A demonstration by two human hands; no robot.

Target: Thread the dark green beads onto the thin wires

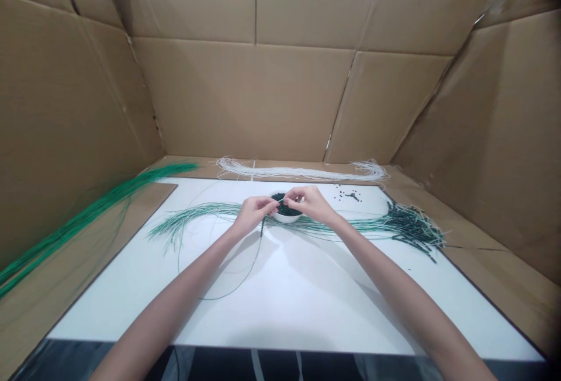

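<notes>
Over a white tabletop [289,293] within cardboard walls [245,100], the left hand [254,212] pinches a strand [281,200]; for the right hand [311,203] I cannot tell

Work surface: a white board [284,299], dark-edged, bordered at its sides and far edge by brown cardboard [149,197]. On the board I note a white bowl [287,219]. Thin green strands [355,225] extend to both sides of the bowl, their dark ends [414,226] well to its right. Small dark pieces [353,196] lie scattered right of the bowl. On the cardboard, beyond the bowl, lie white strands [298,173]; well left of the bowl, a bright green bundle [105,203].
</notes>
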